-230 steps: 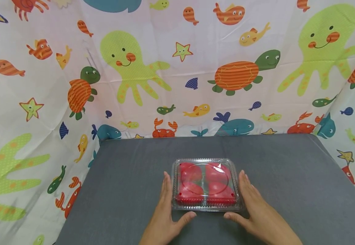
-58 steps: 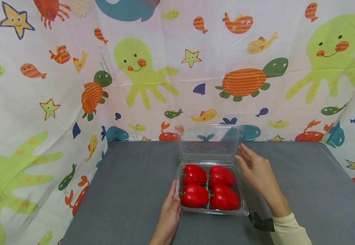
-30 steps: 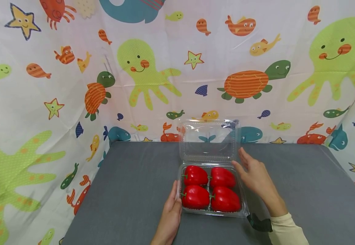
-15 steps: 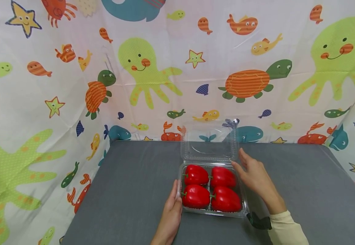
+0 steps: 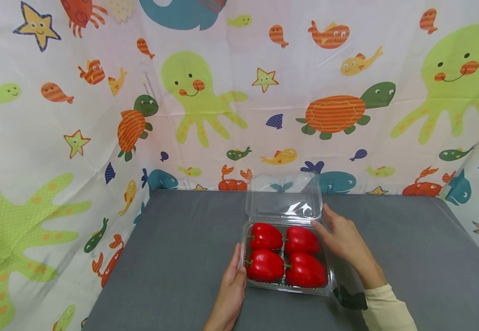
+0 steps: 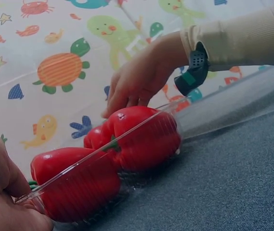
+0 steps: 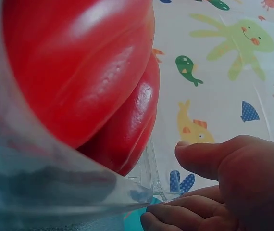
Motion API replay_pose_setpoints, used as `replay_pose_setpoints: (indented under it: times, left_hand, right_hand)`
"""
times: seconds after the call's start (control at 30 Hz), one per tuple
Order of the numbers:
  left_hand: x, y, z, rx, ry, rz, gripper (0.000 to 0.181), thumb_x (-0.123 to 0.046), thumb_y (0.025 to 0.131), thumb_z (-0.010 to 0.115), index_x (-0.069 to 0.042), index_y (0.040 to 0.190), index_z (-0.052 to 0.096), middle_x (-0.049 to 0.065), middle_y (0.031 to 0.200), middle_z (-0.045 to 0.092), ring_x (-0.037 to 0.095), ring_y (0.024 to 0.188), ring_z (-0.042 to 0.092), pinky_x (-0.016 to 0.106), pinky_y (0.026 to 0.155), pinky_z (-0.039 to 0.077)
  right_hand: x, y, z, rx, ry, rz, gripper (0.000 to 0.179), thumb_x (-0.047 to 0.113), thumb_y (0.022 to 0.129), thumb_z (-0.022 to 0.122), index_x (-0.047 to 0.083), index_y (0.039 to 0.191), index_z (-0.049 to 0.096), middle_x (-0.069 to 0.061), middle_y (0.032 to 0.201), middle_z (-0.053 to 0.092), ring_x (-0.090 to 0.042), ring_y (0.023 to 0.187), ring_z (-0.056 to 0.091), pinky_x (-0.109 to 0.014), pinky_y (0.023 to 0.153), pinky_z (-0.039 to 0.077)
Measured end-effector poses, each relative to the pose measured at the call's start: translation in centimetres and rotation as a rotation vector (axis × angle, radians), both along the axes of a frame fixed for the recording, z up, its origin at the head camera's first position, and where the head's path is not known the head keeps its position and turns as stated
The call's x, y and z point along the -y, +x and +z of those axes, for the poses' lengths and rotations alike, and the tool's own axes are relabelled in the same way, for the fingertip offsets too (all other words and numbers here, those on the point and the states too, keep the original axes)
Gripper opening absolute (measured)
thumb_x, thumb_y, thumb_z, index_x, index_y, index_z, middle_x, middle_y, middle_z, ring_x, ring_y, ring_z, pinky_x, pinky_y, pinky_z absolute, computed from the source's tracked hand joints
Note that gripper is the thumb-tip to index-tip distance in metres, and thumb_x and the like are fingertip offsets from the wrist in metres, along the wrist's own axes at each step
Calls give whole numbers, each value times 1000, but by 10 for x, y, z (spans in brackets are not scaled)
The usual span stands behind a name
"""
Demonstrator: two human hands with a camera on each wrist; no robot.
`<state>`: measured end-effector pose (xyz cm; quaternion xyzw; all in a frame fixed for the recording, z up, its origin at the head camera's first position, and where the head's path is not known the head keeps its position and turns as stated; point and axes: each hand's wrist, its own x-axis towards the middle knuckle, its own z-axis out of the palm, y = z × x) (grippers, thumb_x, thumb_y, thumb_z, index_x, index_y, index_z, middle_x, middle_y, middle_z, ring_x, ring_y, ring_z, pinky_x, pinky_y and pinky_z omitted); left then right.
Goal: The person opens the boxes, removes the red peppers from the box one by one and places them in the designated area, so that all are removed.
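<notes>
A clear plastic clamshell container lies on the grey table, holding several glossy red bell peppers with green stems. Its hinged lid is raised and leans back toward the curtain. My left hand grips the container's left side; in the left wrist view that hand pinches the rim at a corner between thumb and fingers. By the hinge on the right is my right hand, its fingers loosely extended at the lid's lower corner. The right wrist view has this hand with thumb apart, just past the peppers.
The grey tabletop stretches to both sides of the container. Behind and at the sides hangs a white curtain printed with sea animals. A dark strap sits on the right wrist, below a cream sleeve.
Earliest, the lid was shut with hands on either side. It then stood raised, and now tilts farther back. My left hand keeps its hold; the right has barely shifted over the last second.
</notes>
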<state>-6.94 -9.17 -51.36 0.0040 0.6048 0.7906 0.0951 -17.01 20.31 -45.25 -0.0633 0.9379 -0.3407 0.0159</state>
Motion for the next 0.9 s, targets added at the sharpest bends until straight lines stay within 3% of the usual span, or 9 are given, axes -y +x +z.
replay_pose_setpoints:
  times: [0.67, 0.9]
  left_hand:
    - [1, 4, -2, -1, 11, -17, 65, -4, 113, 29, -10, 171, 1, 4, 179, 6, 29, 164, -2, 47, 129, 12]
    - [0, 2, -2, 2, 16, -9, 65, -4, 113, 29, -10, 171, 2, 3, 178, 7, 28, 163, -3, 50, 129, 10]
  right_hand:
    - [-10, 12, -7, 68, 15, 110, 86, 43, 103, 67, -14, 158, 33, -36, 156, 42, -52, 133, 56, -54, 94, 59]
    - [-9, 27, 8, -5, 38, 115, 80, 38, 102, 70, -10, 158, 38, -36, 151, 49, -53, 128, 61, -58, 91, 60]
